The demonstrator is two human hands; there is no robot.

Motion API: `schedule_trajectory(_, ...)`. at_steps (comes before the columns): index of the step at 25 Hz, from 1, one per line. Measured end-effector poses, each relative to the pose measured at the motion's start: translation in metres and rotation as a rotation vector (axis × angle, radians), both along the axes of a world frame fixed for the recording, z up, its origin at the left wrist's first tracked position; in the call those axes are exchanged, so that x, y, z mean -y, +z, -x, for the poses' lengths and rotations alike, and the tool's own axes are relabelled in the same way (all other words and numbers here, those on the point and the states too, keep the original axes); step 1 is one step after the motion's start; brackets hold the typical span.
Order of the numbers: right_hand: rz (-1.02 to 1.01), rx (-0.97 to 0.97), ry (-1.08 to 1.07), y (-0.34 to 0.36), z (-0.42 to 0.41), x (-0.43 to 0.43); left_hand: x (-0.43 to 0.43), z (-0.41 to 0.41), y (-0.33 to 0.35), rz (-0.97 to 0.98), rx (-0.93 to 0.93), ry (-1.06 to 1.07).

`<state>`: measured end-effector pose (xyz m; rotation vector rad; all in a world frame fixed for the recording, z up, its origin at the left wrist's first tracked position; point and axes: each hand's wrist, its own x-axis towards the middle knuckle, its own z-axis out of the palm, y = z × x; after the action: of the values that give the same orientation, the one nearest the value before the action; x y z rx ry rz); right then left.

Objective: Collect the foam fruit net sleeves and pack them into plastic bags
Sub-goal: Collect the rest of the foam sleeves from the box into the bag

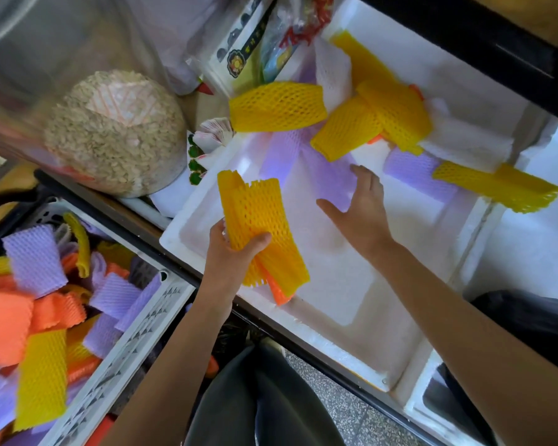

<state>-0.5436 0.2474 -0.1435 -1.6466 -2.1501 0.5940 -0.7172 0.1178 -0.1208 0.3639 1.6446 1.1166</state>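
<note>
My left hand (231,252) grips a stack of yellow foam net sleeves (258,220) with an orange one (279,292) underneath, over the near left corner of a white foam box (351,284). My right hand (361,207) hovers open above the box's middle, fingers spread, holding nothing. More yellow sleeves lie at the box's far side (277,106) (384,117) and on its right rim (496,186). Purple sleeves (329,175) lie flat under them. White sleeves (332,75) show at the back.
A white plastic crate (126,342) at lower left holds several purple, orange and yellow sleeves. A clear bag of grain (116,133) and printed packages (239,49) sit behind the box. A black shelf rail (496,53) runs along the upper right. A second foam box (535,239) adjoins on the right.
</note>
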Motion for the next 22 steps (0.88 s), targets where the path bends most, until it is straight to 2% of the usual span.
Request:
schedule_trajectory(3,0.077,0.156,-0.026,-0.017,0.006,-0.019,0.000,0.005,0.000,-0.001,-0.015,-0.004)
schedule_trajectory(7,0.041,0.056,-0.013,-0.015,-0.006,-0.016,-0.005,0.012,0.004,0.013,-0.028,-0.023)
schedule_trajectory(11,0.146,0.064,0.068,0.004,-0.021,0.003,-0.017,0.010,0.002,0.062,-0.064,-0.056)
schedule_trajectory(15,0.224,-0.032,0.050,0.041,-0.030,0.039,-0.028,-0.005,0.003,0.083,-0.108,-0.143)
schedule_trajectory(19,0.277,-0.136,-0.044,0.067,-0.033,0.076,-0.032,-0.025,0.018,0.043,-0.099,-0.256)
schedule_trajectory(22,0.363,-0.203,-0.057,0.083,-0.035,0.101,-0.031,-0.042,0.027,-0.066,-0.132,-0.369)
